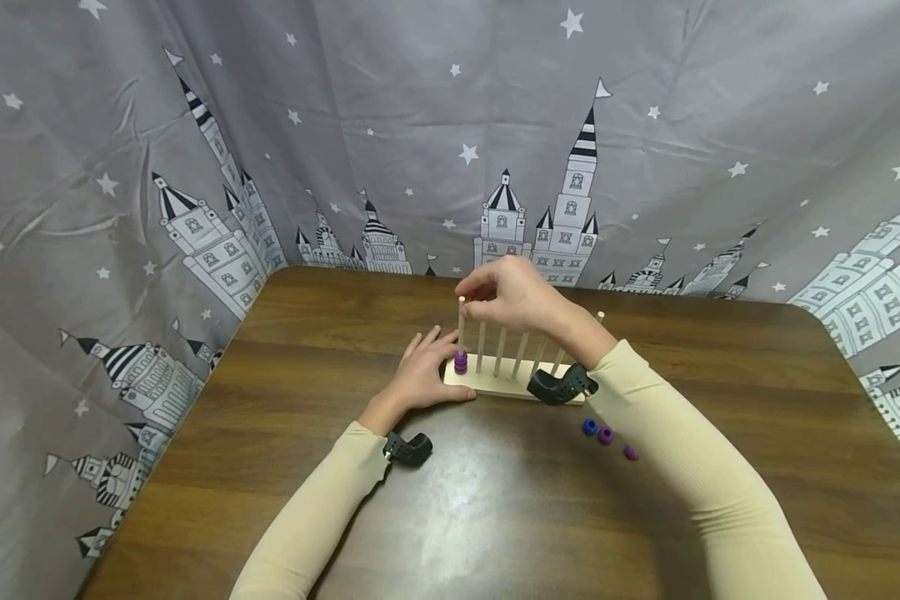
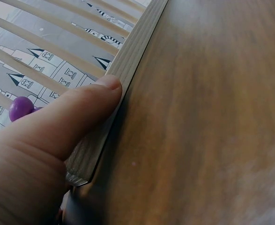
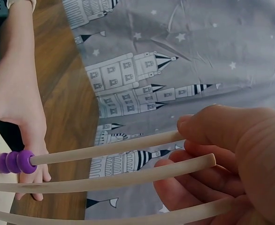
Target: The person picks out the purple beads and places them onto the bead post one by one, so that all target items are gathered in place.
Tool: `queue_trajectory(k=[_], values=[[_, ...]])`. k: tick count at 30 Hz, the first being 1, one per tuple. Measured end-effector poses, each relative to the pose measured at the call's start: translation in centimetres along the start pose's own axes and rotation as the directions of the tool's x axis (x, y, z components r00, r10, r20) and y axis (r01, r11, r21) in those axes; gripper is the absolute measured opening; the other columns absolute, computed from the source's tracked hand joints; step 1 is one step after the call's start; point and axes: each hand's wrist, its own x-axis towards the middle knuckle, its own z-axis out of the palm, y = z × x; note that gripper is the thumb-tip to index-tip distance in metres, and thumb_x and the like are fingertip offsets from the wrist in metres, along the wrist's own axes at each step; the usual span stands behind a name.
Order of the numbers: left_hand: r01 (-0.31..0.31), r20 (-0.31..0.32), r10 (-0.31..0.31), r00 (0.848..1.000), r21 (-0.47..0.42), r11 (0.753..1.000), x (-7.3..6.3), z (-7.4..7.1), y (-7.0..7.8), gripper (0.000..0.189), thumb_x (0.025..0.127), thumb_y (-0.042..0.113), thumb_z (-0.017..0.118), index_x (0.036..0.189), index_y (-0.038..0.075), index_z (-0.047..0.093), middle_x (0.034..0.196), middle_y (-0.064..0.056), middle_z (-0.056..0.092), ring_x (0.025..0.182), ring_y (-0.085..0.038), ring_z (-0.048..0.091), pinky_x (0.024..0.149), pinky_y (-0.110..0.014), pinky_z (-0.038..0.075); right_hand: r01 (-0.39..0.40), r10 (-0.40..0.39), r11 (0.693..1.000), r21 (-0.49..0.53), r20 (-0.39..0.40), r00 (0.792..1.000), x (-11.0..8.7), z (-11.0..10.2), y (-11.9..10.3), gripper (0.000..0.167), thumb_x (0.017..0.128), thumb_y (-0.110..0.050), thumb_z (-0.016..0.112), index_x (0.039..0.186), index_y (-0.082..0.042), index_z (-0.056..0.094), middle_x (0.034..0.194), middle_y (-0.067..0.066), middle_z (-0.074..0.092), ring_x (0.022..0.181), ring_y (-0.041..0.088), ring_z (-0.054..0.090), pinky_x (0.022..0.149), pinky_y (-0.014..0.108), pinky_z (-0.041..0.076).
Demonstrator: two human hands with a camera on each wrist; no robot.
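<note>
A peg stand (image 1: 498, 386) rests on the bench (image 1: 450, 500); the left hand (image 1: 422, 376), fingers spread, touches the stand's front edge; three purple beads (image 1: 461, 363) sit low on the leftmost peg (image 1: 461, 335); the right hand (image 1: 516, 293) curls its fingers at that peg's top, whether gripping it I cannot tell.

Pale wooden board (image 1: 495, 385), flat on the table, bearing a row of six plain upright pegs (image 1: 499, 353). Three purple beads (image 1: 461, 364) sit stacked at the base of the leftmost peg (image 1: 461, 331), whose upper end the right hand (image 1: 521, 293) pinches; the left hand (image 1: 423, 372) rests at the board's left end. Loose nearby: a blue bead (image 1: 590, 427) and two further purple beads (image 1: 606, 436), one partly hidden.
</note>
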Motion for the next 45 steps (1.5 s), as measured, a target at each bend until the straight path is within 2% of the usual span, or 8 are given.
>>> queue_trajectory(k=[9, 19, 24, 27, 30, 34, 40, 45], values=[[0.002, -0.006, -0.002, 1.0, 0.006, 1.0, 0.1, -0.1, 0.1, 0.072, 0.073, 0.049, 0.084, 0.133, 0.014, 0.066, 0.161, -0.013, 0.043, 0.156, -0.042, 0.023, 0.129, -0.062, 0.009, 0.014, -0.014, 1.0, -0.009, -0.006, 1.0, 0.0, -0.1, -0.1, 0.027, 0.088, -0.014, 0.074, 0.114, -0.004, 0.076, 0.106, 0.011, 0.079, 0.093, 0.021, 0.076, 0.082, 0.03, 0.062], [0.01, -0.004, -0.01, 1.0, 0.014, 1.0, 0.1, 0.1, 0.0, 0.073, 0.073, 0.05, 0.085, 0.134, 0.015, 0.066, 0.161, -0.013, 0.043, 0.157, -0.041, 0.023, 0.129, -0.061, 0.008, 0.038, -0.034, 0.999, 0.035, -0.115, 0.993, -0.8, -0.9, 0.1, 0.026, 0.089, -0.015, 0.073, 0.112, -0.002, 0.076, 0.109, 0.013, 0.079, 0.092, 0.023, 0.075, 0.083, 0.034, 0.062], [0.012, -0.007, -0.012, 1.0, 0.018, 1.0, 0.0, 0.1, 0.0, 0.073, 0.073, 0.05, 0.085, 0.134, 0.015, 0.066, 0.161, -0.013, 0.043, 0.157, -0.041, 0.023, 0.129, -0.061, 0.008, 0.009, -0.002, 0.999, 0.045, -0.147, 0.989, -1.7, -2.0, 0.8, 0.025, 0.09, -0.014, 0.073, 0.111, -0.002, 0.077, 0.107, 0.014, 0.079, 0.091, 0.024, 0.074, 0.082, 0.035, 0.062], [0.011, -0.009, -0.01, 1.0, 0.018, 1.0, 0.0, 0.1, 0.0, 0.073, 0.072, 0.05, 0.084, 0.134, 0.015, 0.066, 0.161, -0.013, 0.043, 0.157, -0.041, 0.024, 0.129, -0.061, 0.008, -0.021, 0.029, 0.999, 0.044, -0.172, 0.985, -2.8, -2.8, 1.5, 0.024, 0.09, -0.014, 0.073, 0.111, -0.003, 0.077, 0.107, 0.015, 0.078, 0.091, 0.025, 0.073, 0.081, 0.031, 0.061], [0.01, -0.008, -0.01, 1.0, 0.016, 1.0, 0.0, 0.1, 0.1, 0.074, 0.072, 0.05, 0.084, 0.134, 0.015, 0.066, 0.162, -0.012, 0.042, 0.157, -0.04, 0.023, 0.13, -0.06, 0.007, -0.056, 0.067, 0.997, 0.057, -0.213, 0.975, -4.3, -3.6, 2.5, 0.023, 0.09, -0.014, 0.072, 0.11, -0.003, 0.077, 0.108, 0.014, 0.078, 0.089, 0.022, 0.073, 0.078, 0.022, 0.059], [0.014, -0.008, -0.013, 1.0, 0.015, 1.0, 0.0, 0.2, 0.0, 0.074, 0.072, 0.05, 0.084, 0.135, 0.015, 0.065, 0.162, -0.012, 0.042, 0.157, -0.039, 0.022, 0.13, -0.059, 0.006, -0.096, 0.114, 0.992, 0.076, -0.283, 0.952, -6.5, -4.8, 4.0, 0.022, 0.092, -0.016, 0.071, 0.11, -0.005, 0.078, 0.108, 0.014, 0.078, 0.085, 0.01, 0.071, 0.074, 0.012, 0.055], [0.018, -0.003, -0.018, 1.0, 0.013, 1.0, 0.0, 0.2, 0.1, 0.075, 0.073, 0.05, 0.085, 0.136, 0.014, 0.065, 0.162, -0.011, 0.042, 0.157, -0.039, 0.022, 0.13, -0.06, 0.006, -0.159, 0.171, 0.985, 0.063, -0.375, 0.911, -10.5, -5.9, 6.2, 0.022, 0.094, -0.022, 0.071, 0.109, -0.007, 0.079, 0.107, 0.014, 0.078, 0.079, -0.011, 0.063, 0.07, 0.007, 0.051], [0.014, -0.006, -0.014, 1.0, 0.012, 1.0, 0.0, 0.2, 0.1, 0.075, 0.073, 0.049, 0.085, 0.135, 0.014, 0.065, 0.162, -0.011, 0.042, 0.157, -0.04, 0.022, 0.13, -0.06, 0.007, -0.219, 0.209, 0.975, 0.02, -0.403, 0.891, -13.7, -5.8, 8.3, 0.021, 0.094, -0.021, 0.072, 0.108, -0.007, 0.079, 0.106, 0.015, 0.078, 0.076, -0.013, 0.059, 0.065, 0.008, 0.048]])
